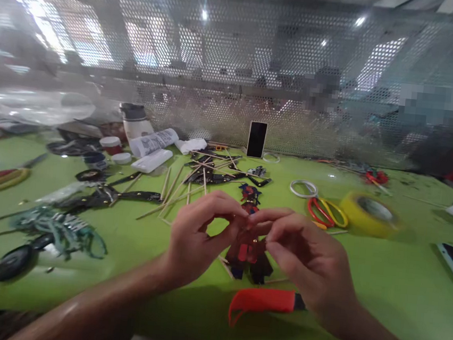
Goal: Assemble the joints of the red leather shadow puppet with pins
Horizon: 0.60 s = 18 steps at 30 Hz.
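Left hand (200, 237): fingers bent, thumb and forefinger brought together; whether anything is pinched cannot be told.
Right hand (312, 258): fingers curled beside the left's; its grip cannot be told either.
Red-and-black figure (243, 253): seen at the fingertips, partly covered, around the middle of the bench (379, 291).
Orange-red strip (264, 300): laid between it and the near edge.

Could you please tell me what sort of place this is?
Probably a craft workshop, though I cannot be sure: scissors and a roll of yellow tape lie among many small parts on a green worktable.
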Available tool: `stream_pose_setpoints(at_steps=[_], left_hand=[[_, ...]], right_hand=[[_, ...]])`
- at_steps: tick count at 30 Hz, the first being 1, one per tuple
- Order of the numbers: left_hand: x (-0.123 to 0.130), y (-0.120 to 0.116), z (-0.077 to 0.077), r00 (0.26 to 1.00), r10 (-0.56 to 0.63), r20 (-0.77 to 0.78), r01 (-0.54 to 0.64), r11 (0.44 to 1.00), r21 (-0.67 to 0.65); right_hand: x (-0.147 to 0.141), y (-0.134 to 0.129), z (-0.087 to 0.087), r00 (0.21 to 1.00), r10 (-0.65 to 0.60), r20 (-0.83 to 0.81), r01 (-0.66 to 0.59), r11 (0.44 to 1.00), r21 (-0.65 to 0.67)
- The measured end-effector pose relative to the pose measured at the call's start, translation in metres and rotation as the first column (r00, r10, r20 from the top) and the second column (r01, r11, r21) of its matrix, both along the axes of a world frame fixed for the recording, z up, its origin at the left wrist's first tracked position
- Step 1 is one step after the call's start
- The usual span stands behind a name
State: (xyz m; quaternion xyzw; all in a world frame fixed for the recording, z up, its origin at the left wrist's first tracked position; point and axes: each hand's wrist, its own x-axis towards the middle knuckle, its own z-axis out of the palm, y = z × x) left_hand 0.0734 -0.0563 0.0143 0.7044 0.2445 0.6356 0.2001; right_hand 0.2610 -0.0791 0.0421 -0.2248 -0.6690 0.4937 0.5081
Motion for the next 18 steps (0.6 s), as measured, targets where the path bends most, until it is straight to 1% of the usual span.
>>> stream_pose_setpoints(at_steps=[2, 4, 6, 8, 10, 13, 16, 18], left_hand=[[0.001, -0.001, 0.0, 1.0, -0.011, -0.002, 0.011, 1.0, 0.006], [0.002, -0.002, 0.001, 0.999, -0.035, 0.014, 0.035, 0.999, -0.019], [0.005, -0.002, 0.003, 0.997, -0.061, 0.047, 0.065, 0.994, -0.091], [0.007, -0.003, 0.004, 0.991, -0.098, 0.089, 0.113, 0.976, -0.184], [0.008, -0.003, 0.006, 0.979, -0.143, 0.145, 0.18, 0.941, -0.288], [0.007, -0.002, 0.008, 0.947, -0.167, 0.275, 0.278, 0.855, -0.438], [0.006, 0.003, 0.008, 0.906, -0.168, 0.388, 0.362, 0.782, -0.507], [0.003, 0.012, 0.008, 0.884, -0.149, 0.444, 0.392, 0.753, -0.528]], right_hand=[[0.002, 0.0, 0.0, 1.0, 0.022, 0.01, -0.022, 1.0, 0.005], [0.003, -0.001, -0.001, 0.999, 0.027, 0.038, -0.028, 0.999, 0.016], [0.004, -0.002, -0.001, 0.996, 0.029, 0.082, -0.031, 0.999, 0.023], [0.005, -0.003, -0.001, 0.992, 0.035, 0.125, -0.039, 0.999, 0.028], [0.006, -0.005, -0.001, 0.988, 0.033, 0.148, -0.038, 0.999, 0.034], [0.008, -0.005, -0.002, 0.988, 0.011, 0.153, -0.019, 0.999, 0.051], [0.009, -0.005, -0.004, 0.987, -0.012, 0.158, 0.005, 0.999, 0.045], [0.009, -0.005, -0.006, 0.986, -0.01, 0.169, 0.008, 1.0, 0.015]])
